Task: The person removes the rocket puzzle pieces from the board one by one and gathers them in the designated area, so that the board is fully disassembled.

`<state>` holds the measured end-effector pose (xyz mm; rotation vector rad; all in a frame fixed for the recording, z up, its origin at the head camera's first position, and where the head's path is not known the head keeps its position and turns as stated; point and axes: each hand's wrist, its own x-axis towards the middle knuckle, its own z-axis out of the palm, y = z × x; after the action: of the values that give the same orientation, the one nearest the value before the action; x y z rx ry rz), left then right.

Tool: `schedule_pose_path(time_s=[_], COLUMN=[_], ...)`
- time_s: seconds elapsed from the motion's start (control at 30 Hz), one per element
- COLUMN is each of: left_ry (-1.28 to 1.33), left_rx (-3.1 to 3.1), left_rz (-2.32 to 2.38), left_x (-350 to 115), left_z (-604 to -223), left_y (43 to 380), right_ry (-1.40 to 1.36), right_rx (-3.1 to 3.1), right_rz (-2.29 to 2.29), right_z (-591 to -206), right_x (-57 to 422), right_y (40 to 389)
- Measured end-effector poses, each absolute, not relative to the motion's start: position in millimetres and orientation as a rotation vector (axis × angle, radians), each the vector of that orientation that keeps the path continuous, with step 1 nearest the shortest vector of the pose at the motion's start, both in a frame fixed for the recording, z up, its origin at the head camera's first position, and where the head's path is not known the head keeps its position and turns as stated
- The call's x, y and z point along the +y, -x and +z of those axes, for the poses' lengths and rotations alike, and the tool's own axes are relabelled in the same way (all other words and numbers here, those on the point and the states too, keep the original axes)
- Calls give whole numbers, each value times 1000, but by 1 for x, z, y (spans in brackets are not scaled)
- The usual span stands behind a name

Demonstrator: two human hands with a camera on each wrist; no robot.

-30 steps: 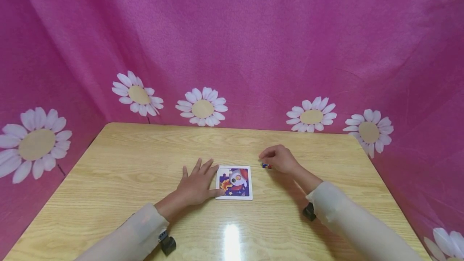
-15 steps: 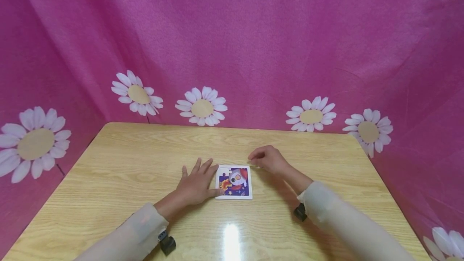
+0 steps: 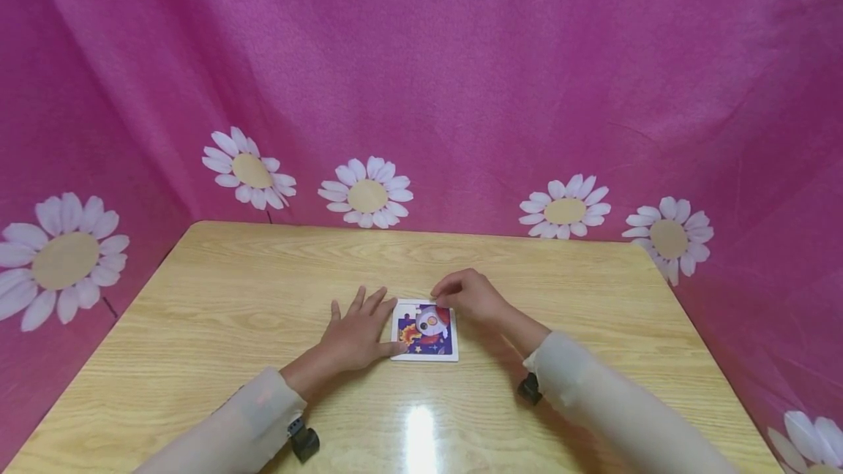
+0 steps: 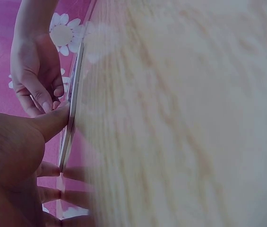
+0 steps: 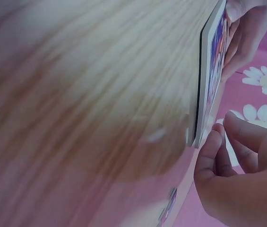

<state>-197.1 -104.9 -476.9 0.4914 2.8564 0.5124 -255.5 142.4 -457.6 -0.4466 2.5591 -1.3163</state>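
Note:
A small jigsaw puzzle [image 3: 432, 340] in a white frame lies on the table, showing a rocket with flames on purple; its far-left part has a bare white gap. My left hand [image 3: 356, 340] rests flat beside it with fingers spread, the thumb [image 4: 55, 122] over the frame's near-left edge and the index fingertip at the far-left corner. Thumb and fingertips of my right hand [image 3: 476, 300] pinch a small puzzle piece at the far edge of the frame. Only a thin pale edge of that piece shows; the fingers hide the rest.
In the right wrist view, a loose puzzle piece [image 5: 168, 209] lies on the table; the right hand hides it from the head view. Behind the wooden table [image 3: 276, 262] hangs a pink curtain [image 3: 421, 93] with white flowers.
My right hand has lifted away from the loose pieces on the right and moved left to the far edge of the puzzle. The left hand has stayed still.

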Motion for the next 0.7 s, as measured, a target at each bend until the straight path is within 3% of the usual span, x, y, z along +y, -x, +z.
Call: schedule_pose_path(time_s=[0.7], left_ry=[-527], left_rx=[2855], left_rz=[523], left_x=[-106], left_z=[-475], left_y=[196], right_ry=[500], right_rx=[2591], right_rz=[-1201], right_z=[-460], right_x=[127], right_y=[254])
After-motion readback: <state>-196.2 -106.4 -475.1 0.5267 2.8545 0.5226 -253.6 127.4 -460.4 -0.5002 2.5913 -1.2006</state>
